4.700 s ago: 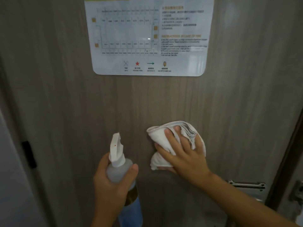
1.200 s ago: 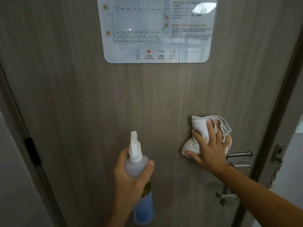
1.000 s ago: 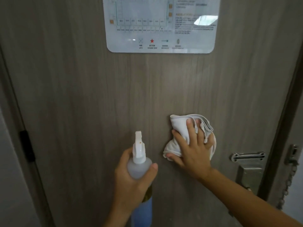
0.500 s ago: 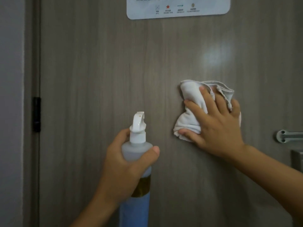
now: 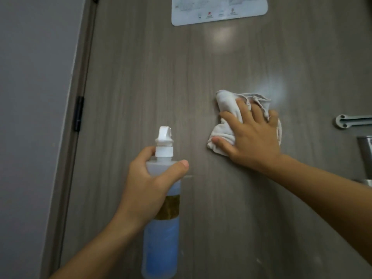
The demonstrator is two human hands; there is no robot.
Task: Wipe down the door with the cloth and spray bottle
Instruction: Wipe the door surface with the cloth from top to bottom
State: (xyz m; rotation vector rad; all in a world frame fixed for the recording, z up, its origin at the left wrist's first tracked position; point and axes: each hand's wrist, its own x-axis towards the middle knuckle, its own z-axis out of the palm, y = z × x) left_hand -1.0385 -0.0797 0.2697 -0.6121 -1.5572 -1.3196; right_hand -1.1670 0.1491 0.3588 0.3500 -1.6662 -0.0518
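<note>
A grey-brown wood-grain door (image 5: 161, 77) fills the view. My right hand (image 5: 249, 137) presses a bunched white cloth (image 5: 225, 109) flat against the door at mid height, fingers spread over it. My left hand (image 5: 149, 184) grips a spray bottle (image 5: 161, 238) around its neck; the bottle holds blue liquid, has a white nozzle pointing at the door and a brown label band. The bottle is held upright, left of and below the cloth, a little off the door.
A laminated floor-plan notice (image 5: 219, 11) is stuck on the door at the top. A metal door guard (image 5: 352, 120) and handle plate (image 5: 365, 150) sit at the right edge. The door frame with a black hinge (image 5: 78, 113) and a grey wall (image 5: 36, 97) lie to the left.
The view has tilted and shifted, so the wall and hinge side show more. My right hand has stayed pressed on the cloth, roughly level with the door guard. The left hand keeps its grip on the bottle.
</note>
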